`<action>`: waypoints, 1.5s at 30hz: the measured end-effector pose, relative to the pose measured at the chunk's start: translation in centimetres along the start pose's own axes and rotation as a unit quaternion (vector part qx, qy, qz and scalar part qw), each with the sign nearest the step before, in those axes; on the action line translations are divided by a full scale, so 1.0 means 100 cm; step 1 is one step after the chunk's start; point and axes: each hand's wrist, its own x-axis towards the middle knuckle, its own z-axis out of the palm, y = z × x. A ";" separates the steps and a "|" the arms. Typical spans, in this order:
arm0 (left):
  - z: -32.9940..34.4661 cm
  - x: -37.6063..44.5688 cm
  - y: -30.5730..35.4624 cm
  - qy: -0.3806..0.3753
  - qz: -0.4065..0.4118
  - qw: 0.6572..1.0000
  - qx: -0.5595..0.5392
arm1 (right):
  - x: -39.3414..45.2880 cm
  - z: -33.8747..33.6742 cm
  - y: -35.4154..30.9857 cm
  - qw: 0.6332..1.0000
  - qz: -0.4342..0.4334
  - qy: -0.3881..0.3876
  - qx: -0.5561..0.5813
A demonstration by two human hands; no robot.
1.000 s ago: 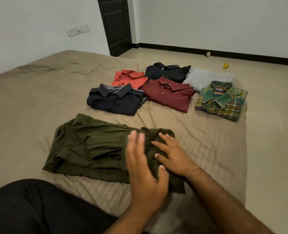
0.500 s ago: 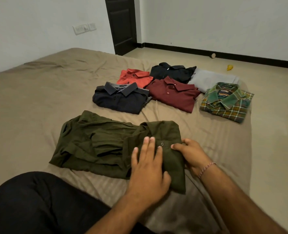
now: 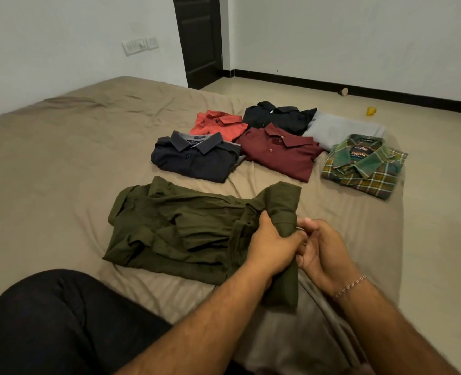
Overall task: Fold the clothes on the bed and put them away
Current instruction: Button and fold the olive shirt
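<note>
While the olive-green shirt (image 3: 186, 228) lies half folded at the centre of the frame on the bed (image 3: 61, 163), both hands meet at its right end. The left hand (image 3: 271, 246) grips a bunched fold of the cloth, its fingers (image 3: 264, 220) curled round it. The right hand (image 3: 322, 247), with a thin bracelet (image 3: 349, 286) at the wrist, has its fingers curled at the same edge of the shirt, touching the left hand; whether they pinch the cloth I cannot tell. A narrow strip of the shirt hangs down below the two hands.

Higher in the frame, six folded garments lie on the bed: a navy shirt (image 3: 194, 158), an orange shirt (image 3: 218, 125), a black shirt (image 3: 280, 117), a maroon shirt (image 3: 280, 152), a grey garment (image 3: 343, 131) and a green plaid shirt (image 3: 364, 166) at the right. A dark-trousered leg (image 3: 61, 326) fills the lower left.
</note>
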 end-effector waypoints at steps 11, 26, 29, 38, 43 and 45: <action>-0.089 0.009 0.009 -0.105 -0.049 0.950 -0.289 | 0.005 0.009 -0.002 0.954 -0.119 0.141 -0.235; -0.124 0.010 -0.024 0.212 0.165 0.906 0.326 | 0.048 0.066 0.062 0.986 -0.034 0.081 -0.139; -0.089 0.012 -0.019 0.121 0.077 0.923 0.357 | 0.040 0.075 0.065 0.991 -0.061 0.096 -0.068; -0.083 0.024 0.007 0.047 0.025 0.940 0.336 | 0.017 0.078 0.056 0.993 -0.019 0.091 0.068; -0.122 0.029 0.010 -0.011 0.055 0.985 0.165 | 0.015 0.074 0.048 0.998 -0.023 0.055 0.012; -0.139 0.031 0.014 -0.068 0.051 0.996 0.014 | 0.016 0.072 0.042 0.996 -0.061 0.062 -0.014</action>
